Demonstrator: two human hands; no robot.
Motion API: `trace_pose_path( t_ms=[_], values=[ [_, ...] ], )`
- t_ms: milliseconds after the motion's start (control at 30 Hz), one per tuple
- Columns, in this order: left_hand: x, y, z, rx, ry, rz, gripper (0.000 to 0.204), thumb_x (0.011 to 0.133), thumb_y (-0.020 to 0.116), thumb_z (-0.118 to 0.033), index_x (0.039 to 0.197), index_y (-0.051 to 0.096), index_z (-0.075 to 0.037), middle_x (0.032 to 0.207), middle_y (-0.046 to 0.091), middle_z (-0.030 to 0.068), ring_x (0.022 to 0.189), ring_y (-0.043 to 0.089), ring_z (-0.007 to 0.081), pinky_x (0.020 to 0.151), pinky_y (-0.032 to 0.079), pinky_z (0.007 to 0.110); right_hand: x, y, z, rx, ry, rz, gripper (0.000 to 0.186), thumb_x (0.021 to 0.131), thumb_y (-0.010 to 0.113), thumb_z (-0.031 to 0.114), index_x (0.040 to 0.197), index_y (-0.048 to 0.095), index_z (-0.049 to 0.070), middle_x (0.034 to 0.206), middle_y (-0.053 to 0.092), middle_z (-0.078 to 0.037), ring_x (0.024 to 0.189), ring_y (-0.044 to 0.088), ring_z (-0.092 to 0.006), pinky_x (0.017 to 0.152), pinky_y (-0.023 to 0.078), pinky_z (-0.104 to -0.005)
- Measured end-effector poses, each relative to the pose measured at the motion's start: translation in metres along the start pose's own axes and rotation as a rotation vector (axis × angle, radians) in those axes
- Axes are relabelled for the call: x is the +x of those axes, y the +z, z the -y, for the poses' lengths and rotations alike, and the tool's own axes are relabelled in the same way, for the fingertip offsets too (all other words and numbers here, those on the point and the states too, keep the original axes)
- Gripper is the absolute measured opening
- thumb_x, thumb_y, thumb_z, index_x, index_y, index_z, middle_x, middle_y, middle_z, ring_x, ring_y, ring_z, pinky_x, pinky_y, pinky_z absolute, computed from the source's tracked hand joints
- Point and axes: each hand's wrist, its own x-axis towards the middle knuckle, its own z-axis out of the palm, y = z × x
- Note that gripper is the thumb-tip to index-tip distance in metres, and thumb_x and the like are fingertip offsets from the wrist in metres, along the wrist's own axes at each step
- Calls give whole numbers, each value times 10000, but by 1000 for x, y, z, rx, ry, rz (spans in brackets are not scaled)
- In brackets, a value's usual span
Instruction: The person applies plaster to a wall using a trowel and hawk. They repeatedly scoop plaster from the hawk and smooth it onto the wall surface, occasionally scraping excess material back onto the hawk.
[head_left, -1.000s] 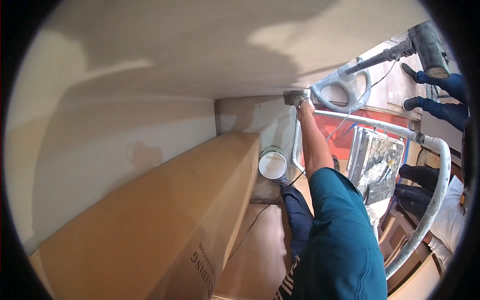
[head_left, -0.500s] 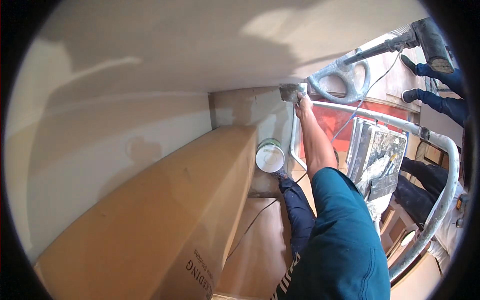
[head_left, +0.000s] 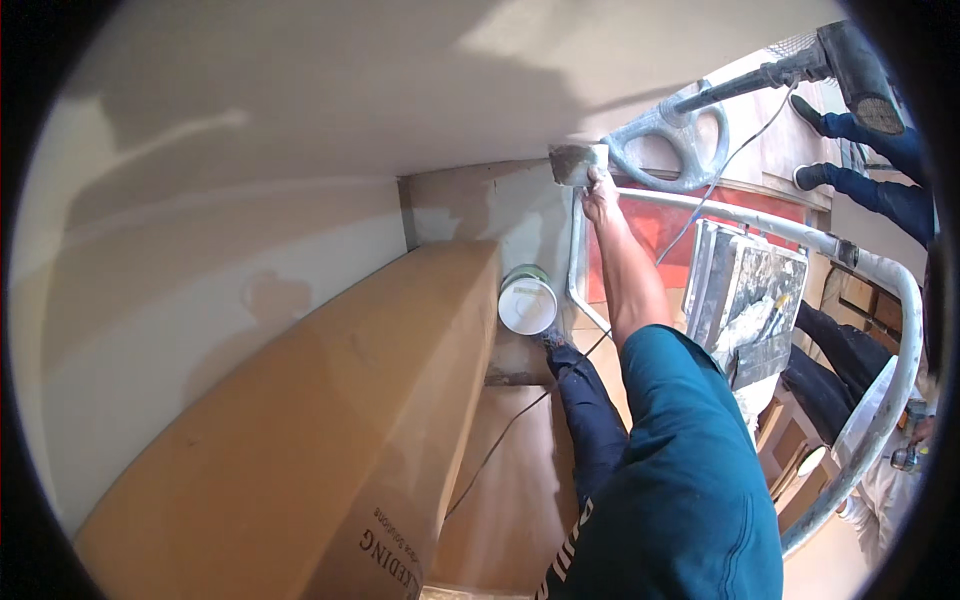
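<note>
Head view: your right hand (head_left: pixel 598 188) is raised at full reach, its grip closed around a plaster-coated trowel (head_left: pixel 578 163). The trowel blade presses against the ceiling (head_left: pixel 420 90) where it meets the corner of the wall (head_left: pixel 200 290). Your bare forearm runs down from the hand into a teal sleeve (head_left: pixel 690 470). Your left hand is out of view, so its grip cannot be reported.

Below the trowel, a white bucket (head_left: pixel 527 303) stands on the floor beside the end of a long cardboard box (head_left: pixel 330 420), which lies along the wall. A thin cable (head_left: pixel 520 420) trails across the floor between the box and your dark trouser leg (head_left: pixel 590 430).

To your right, the curved metal rail of a scaffold (head_left: pixel 880 300) fences the work area. Just behind your forearm, a plaster-smeared board (head_left: pixel 750 300) leans against the rail. A coiled grey hose (head_left: pixel 675 140) hangs near the trowel. Beyond it, another person in dark blue clothing (head_left: pixel 880 140) holds a long-handled power tool (head_left: pixel 830 60) up toward the ceiling.
</note>
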Motion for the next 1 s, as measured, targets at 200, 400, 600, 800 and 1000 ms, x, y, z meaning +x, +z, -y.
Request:
trace_pose_path(
  t_ms=[200,400,600,800,1000],
  values=[
    [5,2,3,7,-7,10,612,885,635,-205,1370,426,103,1378,475,240,1277,476,359,1087,390,450,21,-32,30,-470,-323,-426,371,770,656,15,1140,639,41,999,681,-100,855,661,-230,753,550,-376],
    [5,-2,4,13,-7,18,613,882,637,-200,1371,425,103,1379,474,241,1278,474,361,1088,389,450,8,-8,49,-844,-469,-591,389,752,637,67,1141,631,48,1043,688,-154,900,670,-280,830,520,-375],
    [12,-1,3,-12,14,45,615,878,640,-194,1372,425,102,1380,473,241,1279,473,362,1089,388,451,36,-21,50,-760,-589,-532,396,760,701,100,1143,616,45,1029,673,-128,910,649,-264,836,512,-372],
    [7,-13,-3,-20,32,36,617,875,642,-189,1373,424,102,1381,471,242,1280,472,364,1090,387,451,28,-32,67,-415,-564,-223,344,811,669,57,1148,608,21,1030,671,-111,893,642,-198,800,520,-337],
    [-18,-49,-22,-47,37,-10,618,872,645,-183,1373,423,102,1382,470,242,1281,471,365,1091,386,452,-80,-29,21,-188,-405,-296,390,831,667,86,1199,549,36,1046,626,-65,944,604,-187,830,509,-351]
  ],
)
